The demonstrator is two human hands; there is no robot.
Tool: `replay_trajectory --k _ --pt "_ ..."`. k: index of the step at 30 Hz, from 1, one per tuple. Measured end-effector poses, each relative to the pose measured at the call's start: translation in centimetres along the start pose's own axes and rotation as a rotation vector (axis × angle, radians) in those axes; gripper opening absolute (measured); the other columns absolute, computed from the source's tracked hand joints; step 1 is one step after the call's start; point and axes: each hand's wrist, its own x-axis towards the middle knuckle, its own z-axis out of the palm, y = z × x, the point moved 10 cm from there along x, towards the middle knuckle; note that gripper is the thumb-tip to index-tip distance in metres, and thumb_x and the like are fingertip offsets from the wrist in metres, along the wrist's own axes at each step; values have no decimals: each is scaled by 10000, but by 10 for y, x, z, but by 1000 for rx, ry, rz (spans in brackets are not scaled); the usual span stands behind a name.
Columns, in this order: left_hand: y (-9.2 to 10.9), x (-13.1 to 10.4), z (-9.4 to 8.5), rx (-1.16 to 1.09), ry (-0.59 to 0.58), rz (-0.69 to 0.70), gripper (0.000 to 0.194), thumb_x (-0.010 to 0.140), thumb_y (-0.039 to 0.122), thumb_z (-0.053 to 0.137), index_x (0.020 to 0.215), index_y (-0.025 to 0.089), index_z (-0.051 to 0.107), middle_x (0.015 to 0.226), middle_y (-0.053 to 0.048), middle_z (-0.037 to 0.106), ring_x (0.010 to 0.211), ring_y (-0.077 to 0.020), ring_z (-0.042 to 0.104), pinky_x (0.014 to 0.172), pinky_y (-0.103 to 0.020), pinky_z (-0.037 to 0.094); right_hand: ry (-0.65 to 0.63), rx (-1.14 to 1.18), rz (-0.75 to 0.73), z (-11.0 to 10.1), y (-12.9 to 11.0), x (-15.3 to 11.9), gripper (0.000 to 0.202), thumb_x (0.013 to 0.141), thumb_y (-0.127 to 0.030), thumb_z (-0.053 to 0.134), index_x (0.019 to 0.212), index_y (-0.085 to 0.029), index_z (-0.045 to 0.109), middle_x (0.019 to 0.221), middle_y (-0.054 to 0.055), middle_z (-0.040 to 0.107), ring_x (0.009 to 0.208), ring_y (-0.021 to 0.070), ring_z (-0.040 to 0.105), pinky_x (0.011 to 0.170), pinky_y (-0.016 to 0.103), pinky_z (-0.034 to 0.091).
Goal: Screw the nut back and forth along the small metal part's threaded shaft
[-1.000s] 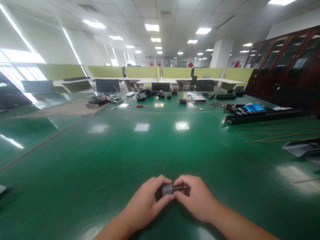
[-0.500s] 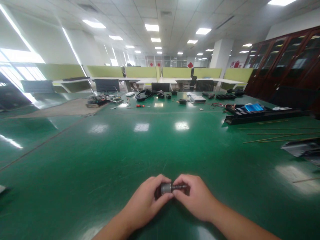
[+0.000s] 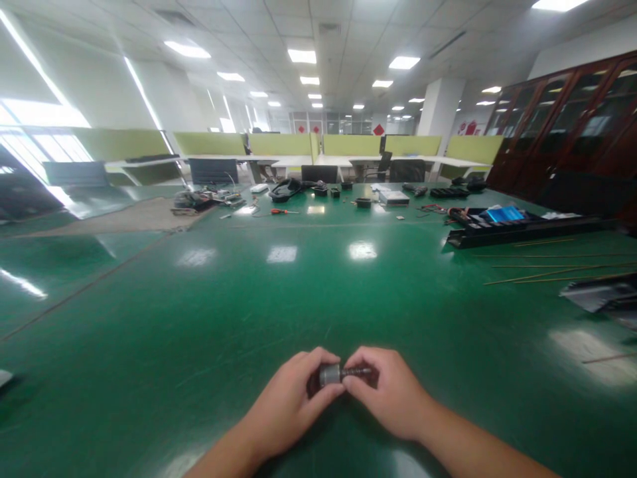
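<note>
Low in the middle of the head view, my left hand (image 3: 288, 398) has its thumb and fingers closed around a short grey metal cylinder (image 3: 330, 375) that looks like a small motor. From the cylinder's right end a dark, ridged shaft (image 3: 354, 372) sticks out, lying level. My right hand (image 3: 391, 392) pinches this shaft near the cylinder, thumb below and fingers above. The fingertips of both hands almost meet at the joint between the two parts. The cylinder's left end is hidden inside my left hand. Both hands are just above the green tabletop (image 3: 279, 299).
An orange-handled screwdriver (image 3: 281, 211) lies far across the table, near a heap of wires and parts (image 3: 204, 198). To the right are a long black channel (image 3: 517, 232), several thin rods (image 3: 537, 271) and a metal piece (image 3: 597, 295). A pale object (image 3: 4, 377) shows at the left edge.
</note>
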Motion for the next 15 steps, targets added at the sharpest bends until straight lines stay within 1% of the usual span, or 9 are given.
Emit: replay_trajectory --k 5,15 --pt "0 -1 -1 -5 9 -2 248 934 393 589 1140 257 609 1049 -37 664 961 -220 605 850 -329 453 -1 6 -3 0 0 0 78 812 -230 668 846 -185 722 771 7 716 702 158 637 647 240 445" --pt "0 0 -3 -10 16 -14 265 938 409 573 1138 239 613 1037 -47 665 939 -219 604 831 -322 453 -5 9 8 -1 -3 -1 77 821 -231 662 827 -178 717 743 7 703 676 151 623 623 232 431"
